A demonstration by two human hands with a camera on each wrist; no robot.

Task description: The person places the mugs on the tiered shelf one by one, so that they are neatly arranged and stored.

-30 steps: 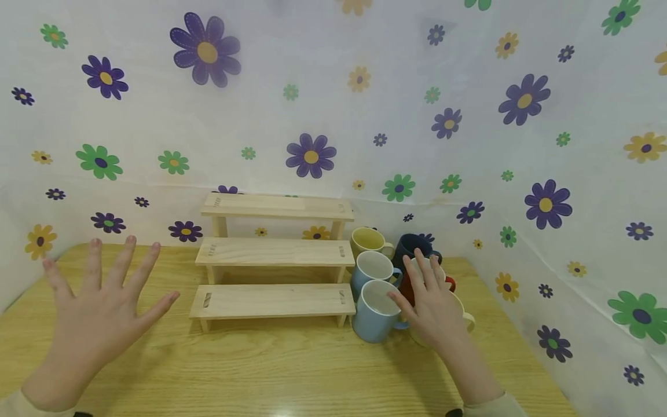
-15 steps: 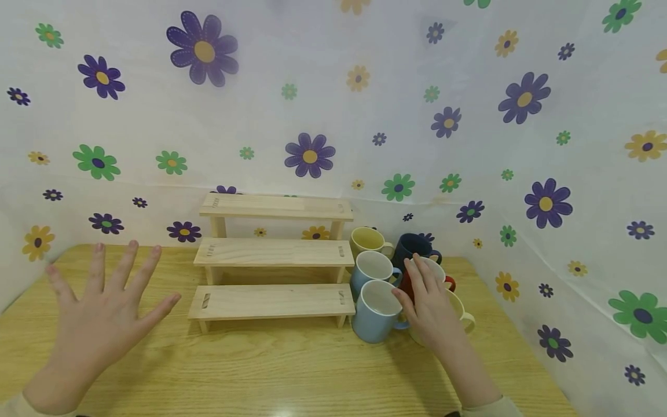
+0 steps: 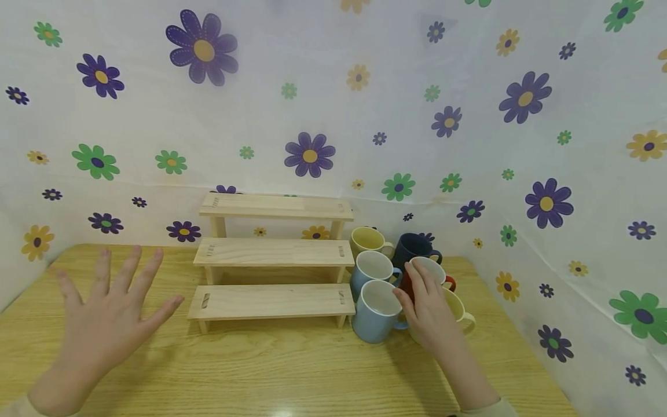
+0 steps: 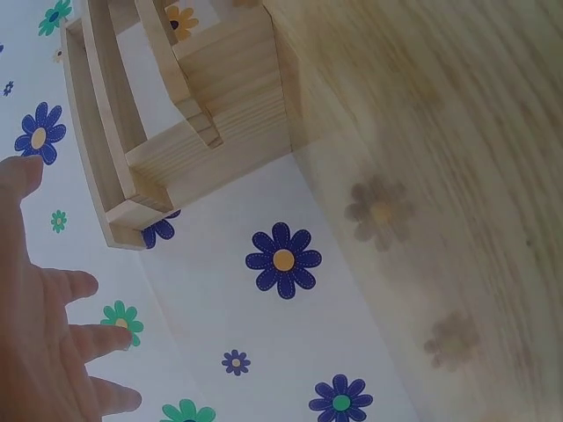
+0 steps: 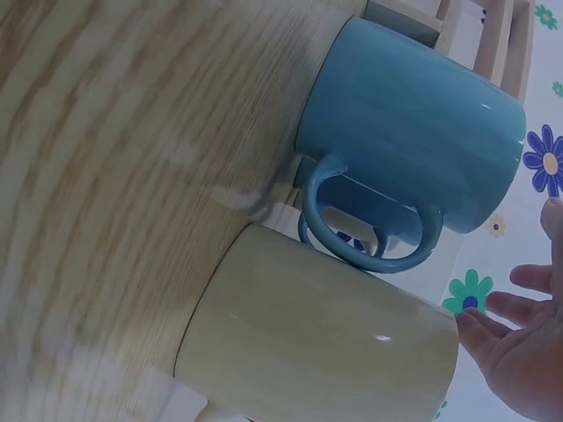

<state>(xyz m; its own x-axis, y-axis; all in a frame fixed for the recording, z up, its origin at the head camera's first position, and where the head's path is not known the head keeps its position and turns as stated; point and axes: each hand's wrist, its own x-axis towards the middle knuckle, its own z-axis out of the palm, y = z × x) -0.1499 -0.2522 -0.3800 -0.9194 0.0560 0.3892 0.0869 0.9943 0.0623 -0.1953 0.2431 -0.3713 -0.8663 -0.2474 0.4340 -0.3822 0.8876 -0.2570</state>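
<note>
My left hand (image 3: 106,324) hovers above the left part of the table with its fingers spread, holding nothing. My right hand (image 3: 432,313) hangs over the mugs at the right, fingers close together and slightly bent. Beneath it stands a pale yellow mug (image 3: 455,307), partly hidden; in the right wrist view the fingertips are by that mug's (image 5: 325,334) rim. To its left is a light blue mug (image 3: 374,318), its handle (image 5: 378,262) turned toward the yellow one. Past the fingertips is a red mug (image 3: 409,288) with a white inside, partly covered by the hand.
A three-step wooden rack (image 3: 273,301) stands left of the mugs, its shelves bare. Behind are a second light blue mug (image 3: 370,269), a yellow mug (image 3: 367,238) and a navy mug (image 3: 414,246). A flower-patterned sheet (image 3: 323,104) hangs around the wood-grain table (image 3: 250,370).
My right hand has lowered slightly over the mugs, and its fingers have drawn closer together. My left hand has sunk a little and shifted slightly right, still spread.
</note>
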